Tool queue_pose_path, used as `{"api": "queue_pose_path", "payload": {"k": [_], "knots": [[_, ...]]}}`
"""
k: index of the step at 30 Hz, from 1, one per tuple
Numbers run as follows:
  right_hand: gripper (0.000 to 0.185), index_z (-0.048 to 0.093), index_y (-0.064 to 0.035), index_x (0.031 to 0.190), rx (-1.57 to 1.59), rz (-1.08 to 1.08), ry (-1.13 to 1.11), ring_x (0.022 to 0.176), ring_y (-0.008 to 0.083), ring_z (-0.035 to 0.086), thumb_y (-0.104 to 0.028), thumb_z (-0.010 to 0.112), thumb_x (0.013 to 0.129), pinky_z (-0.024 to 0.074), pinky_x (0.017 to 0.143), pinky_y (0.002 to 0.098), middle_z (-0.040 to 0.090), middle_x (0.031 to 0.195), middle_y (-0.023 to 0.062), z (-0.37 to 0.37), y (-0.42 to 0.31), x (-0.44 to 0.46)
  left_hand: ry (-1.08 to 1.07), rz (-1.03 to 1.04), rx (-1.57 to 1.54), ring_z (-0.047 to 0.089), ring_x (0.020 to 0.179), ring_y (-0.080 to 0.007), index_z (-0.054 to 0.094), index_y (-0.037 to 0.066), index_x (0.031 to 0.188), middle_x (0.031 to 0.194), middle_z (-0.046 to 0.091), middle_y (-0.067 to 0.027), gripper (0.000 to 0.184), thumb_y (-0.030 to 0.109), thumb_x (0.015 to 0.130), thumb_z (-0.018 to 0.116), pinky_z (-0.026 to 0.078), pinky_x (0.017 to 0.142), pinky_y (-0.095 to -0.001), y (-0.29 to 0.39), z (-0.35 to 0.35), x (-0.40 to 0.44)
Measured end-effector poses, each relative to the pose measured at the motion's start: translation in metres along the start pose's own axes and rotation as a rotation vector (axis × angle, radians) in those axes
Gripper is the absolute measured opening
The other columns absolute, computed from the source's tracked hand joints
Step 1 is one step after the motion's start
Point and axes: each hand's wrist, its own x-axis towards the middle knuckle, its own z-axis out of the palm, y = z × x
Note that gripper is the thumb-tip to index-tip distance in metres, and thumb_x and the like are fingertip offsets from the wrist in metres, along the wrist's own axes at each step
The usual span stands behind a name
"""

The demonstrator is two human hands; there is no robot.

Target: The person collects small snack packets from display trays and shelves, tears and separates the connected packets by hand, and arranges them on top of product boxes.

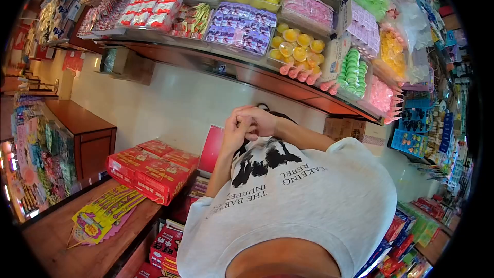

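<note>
In front of my white T-shirt [309, 195], my left hand [237, 129] and my right hand [261, 120] are clasped together. The fingers of both are closed and curl round each other. No separate object shows in them, though the space between the palms is hidden. Just left of my left forearm stands a flat red-pink panel [211, 149]. A little farther left, red printed boxes [154, 167] are packed together on a wooden counter [56, 242]. Yellow and pink printed packets [105, 213] lie fanned out beside them on the same counter.
Ahead, a long display counter [206, 62] carries clear trays of wrapped sweets, purple packets [242, 27] and yellow cups [298, 46]. A cardboard box [343, 127] sits low at the right. Pale floor [170, 98] lies between the counters. Stocked shelves [437, 108] line the right.
</note>
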Motion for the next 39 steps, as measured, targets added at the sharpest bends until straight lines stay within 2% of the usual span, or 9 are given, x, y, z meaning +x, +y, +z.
{"api": "queue_pose_path", "payload": {"k": [3,11,18,20,23,25,33,35,39], "knots": [[0.036,0.052,-0.0105,0.076,0.081,-0.033,-0.190,0.042,0.0173,0.048,-0.042,0.044,0.093,0.0373,0.040,0.0273,0.040,0.051,-0.0015,-0.007,-0.016,0.015,-0.020,-0.044,-0.257,0.057,0.095,-0.0136,0.044,0.001,0.123,0.098,0.060,-0.0069,0.039,0.019,0.092,0.057,0.050,0.075,-0.0237,0.013,-0.003,0.013],[0.035,0.059,-0.0044,0.086,-0.024,-0.072,0.080,0.042,0.0147,0.050,-0.036,0.045,0.093,0.0385,0.041,0.0262,0.043,0.053,-0.0020,-0.003,-0.077,0.043,0.059,-0.113,0.063,0.057,0.049,-0.0123,0.058,-0.001,0.099,0.073,0.062,-0.0062,0.015,0.010,0.088,0.060,0.048,0.047,-0.0219,0.027,-0.034,0.076],[0.035,0.064,-0.0005,0.096,0.071,-0.108,-0.016,0.040,0.0065,0.031,-0.029,0.045,0.093,0.0306,0.041,0.0239,0.033,0.050,-0.0066,-0.044,-0.159,0.062,0.157,0.025,0.316,0.061,0.063,-0.0129,0.058,0.000,0.097,0.072,0.061,-0.0039,0.013,0.007,0.086,0.061,0.052,0.060,-0.0247,0.052,-0.021,0.164],[0.033,0.064,-0.0002,0.096,0.092,-0.135,-0.088,0.040,0.0057,0.028,-0.028,0.045,0.093,0.0303,0.041,0.0232,0.030,0.050,-0.0070,-0.053,-0.179,0.063,0.039,-0.216,-0.073,0.061,0.068,-0.0126,0.058,0.000,0.095,0.076,0.062,-0.0032,0.013,0.007,0.085,0.063,0.051,0.064,-0.0248,0.062,-0.017,0.190],[0.037,0.056,0.0023,0.108,0.167,-0.272,-0.062,0.041,0.0048,0.036,-0.029,0.046,0.092,0.0237,0.036,0.0209,0.051,0.058,-0.0004,-0.058,-0.196,0.064,-0.145,-0.306,-0.022,0.060,0.068,-0.0121,0.058,0.001,0.094,0.078,0.062,-0.0041,0.013,0.006,0.084,0.064,0.050,0.063,-0.0238,0.073,-0.019,0.220],[0.031,0.059,0.0000,0.106,0.051,-0.313,0.198,0.046,0.0056,0.038,-0.024,0.044,0.093,0.0310,0.047,0.0197,0.056,0.061,-0.0001,-0.037,-0.221,0.051,-0.129,-0.301,0.046,0.060,0.070,-0.0123,0.059,0.001,0.095,0.080,0.061,-0.0043,0.012,0.006,0.085,0.062,0.050,0.064,-0.0238,0.054,-0.037,0.241],[0.029,0.059,0.0007,0.104,0.034,-0.305,0.293,0.053,0.0088,0.050,-0.023,0.050,0.090,0.0326,0.043,0.0198,0.065,0.079,0.0093,-0.121,-0.272,0.078,-0.080,-0.293,0.317,0.059,0.067,-0.0120,0.057,-0.001,0.097,0.078,0.061,-0.0047,0.015,0.005,0.084,0.062,0.048,0.060,-0.0235,0.046,-0.023,0.334],[0.027,0.063,-0.0001,0.098,-0.293,-0.584,0.703,0.057,0.0112,0.054,-0.022,0.054,0.084,0.0416,0.049,0.0243,0.064,0.071,0.0080,-0.139,-0.286,0.096,0.007,-0.068,0.538,0.059,0.068,-0.0134,0.056,-0.003,0.100,0.079,0.062,-0.0068,0.023,0.007,0.081,0.065,0.048,0.063,-0.0256,0.029,-0.029,0.364],[0.030,0.061,0.0027,0.101,-0.703,-0.718,0.989,0.070,0.0220,0.062,-0.018,0.056,0.080,0.0492,0.063,0.0324,0.065,0.080,0.0134,-0.206,-0.312,0.128,0.144,0.059,0.901,0.059,0.069,-0.0150,0.055,-0.005,0.103,0.081,0.063,-0.0094,0.032,0.013,0.079,0.066,0.048,0.065,-0.0279,0.016,-0.039,0.414]]}}
